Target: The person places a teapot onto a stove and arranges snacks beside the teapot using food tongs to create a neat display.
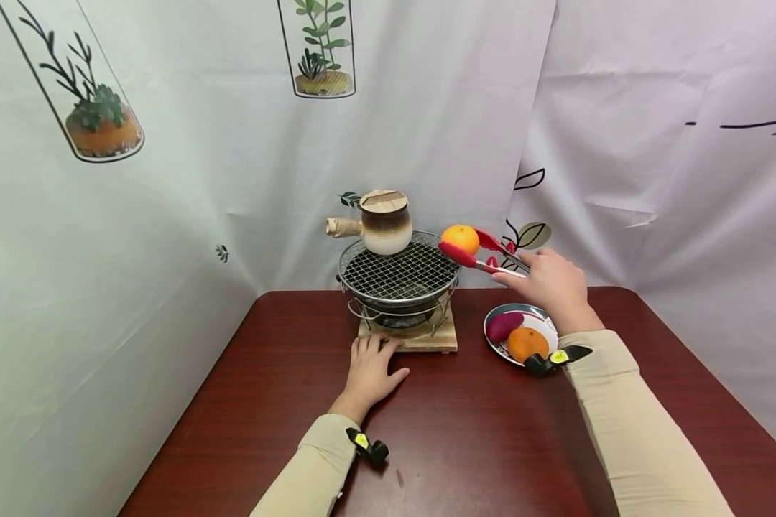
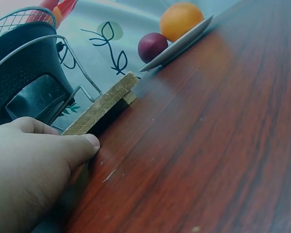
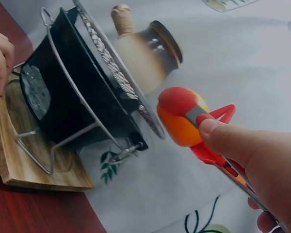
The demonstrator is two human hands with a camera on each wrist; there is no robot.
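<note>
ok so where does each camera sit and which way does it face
Head: on the head, facing forward and down at the grill and plate; left hand, right hand and sleeved forearms show.
Left wrist: on that wrist, facing past the left hand toward the wooden board and plate; only this hand shows.
Right wrist: on that wrist, facing along the tongs toward the held orange; right hand shows, plus part of the left.
Shared: both wrist views show the grill and wooden board.

Glossy wood-grain tabletop (image 1: 478, 431), metal tongs (image 1: 482, 266) — smooth, plastic-looking tips (image 1: 455, 254), shiny metal mesh (image 1: 394, 276), rough-edged wooden board (image 1: 436, 345), wrinkled cloth backdrop (image 1: 168, 287)
</note>
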